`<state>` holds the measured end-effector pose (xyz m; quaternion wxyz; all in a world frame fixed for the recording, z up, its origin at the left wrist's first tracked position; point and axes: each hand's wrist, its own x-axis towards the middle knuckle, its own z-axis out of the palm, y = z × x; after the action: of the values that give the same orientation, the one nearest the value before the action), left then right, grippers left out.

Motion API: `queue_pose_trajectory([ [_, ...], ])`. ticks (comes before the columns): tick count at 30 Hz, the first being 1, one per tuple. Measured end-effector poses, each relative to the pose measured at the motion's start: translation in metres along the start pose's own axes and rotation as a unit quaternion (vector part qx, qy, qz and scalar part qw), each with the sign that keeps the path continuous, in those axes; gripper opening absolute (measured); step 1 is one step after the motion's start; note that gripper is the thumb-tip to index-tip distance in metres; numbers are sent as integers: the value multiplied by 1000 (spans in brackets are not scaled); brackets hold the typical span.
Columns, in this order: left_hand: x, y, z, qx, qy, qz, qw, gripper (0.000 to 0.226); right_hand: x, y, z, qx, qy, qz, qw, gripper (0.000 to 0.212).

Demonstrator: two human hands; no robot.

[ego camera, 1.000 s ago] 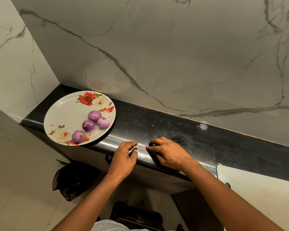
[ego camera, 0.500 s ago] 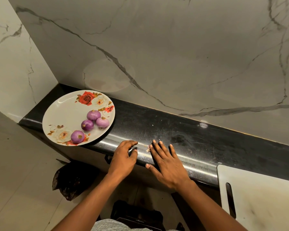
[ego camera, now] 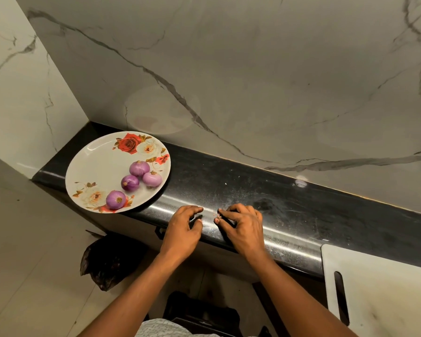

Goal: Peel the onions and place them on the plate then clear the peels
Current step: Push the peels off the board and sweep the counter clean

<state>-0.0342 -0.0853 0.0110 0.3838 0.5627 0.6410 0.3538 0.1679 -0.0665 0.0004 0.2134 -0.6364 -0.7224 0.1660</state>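
A white plate with rose prints (ego camera: 95,161) sits at the left end of the black counter. Several peeled purple onions (ego camera: 139,168) lie on its right half. My left hand (ego camera: 184,229) rests cupped against the counter's front edge, fingers loosely curled, with nothing visible in it. My right hand (ego camera: 242,227) lies on the counter just to its right. Its curled fingers and thumb gather a few small peel scraps (ego camera: 218,216) at the fingertips. A narrow gap separates the two hands.
The black counter (ego camera: 301,210) runs along a marble wall. A white cutting board (ego camera: 379,288) lies at the right end. On the floor below the plate sits a dark bag (ego camera: 107,261). A dark bin (ego camera: 199,312) stands under my arms.
My right hand lay flat with straight fingers half a second ago; its fingers have now curled in and drawn the scraps toward my left hand. My left hand has stayed at the edge.
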Motion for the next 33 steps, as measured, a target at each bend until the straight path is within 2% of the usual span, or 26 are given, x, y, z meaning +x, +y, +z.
queue_pose_trajectory([
  [5, 0, 1, 1, 2, 2, -3, 1000, 34, -2, -6, 8, 15, 59, 16, 998, 26],
  [10, 1, 2, 0, -6, 0, -3, 1000, 34, -7, -8, 11, -79, 87, -22, 993, 21],
  [12, -1, 2, -2, -11, 0, -4, 1000, 33, -8, -11, 11, -114, 84, -38, 989, 20],
  [15, -4, 2, -6, -5, -10, -6, 1000, 34, -3, -15, 3, -128, 36, -37, 990, 24],
  [18, -6, 2, -9, 26, -21, 9, 999, 35, 9, -15, -16, -23, -44, 33, 998, 24],
  [21, -4, 3, -5, 60, -31, 26, 997, 35, 22, -9, -38, 177, -130, 165, 962, 26],
  [24, 4, 7, 7, 116, -31, 42, 992, 37, 22, -6, -51, 330, -111, 214, 913, 37],
  [26, 8, 11, 16, 138, -26, 51, 989, 38, 19, -7, -57, 392, -92, 248, 881, 35],
  [33, 21, 26, 46, 201, -25, 107, 973, 24, 8, -4, -63, 485, -79, 347, 799, 25],
])
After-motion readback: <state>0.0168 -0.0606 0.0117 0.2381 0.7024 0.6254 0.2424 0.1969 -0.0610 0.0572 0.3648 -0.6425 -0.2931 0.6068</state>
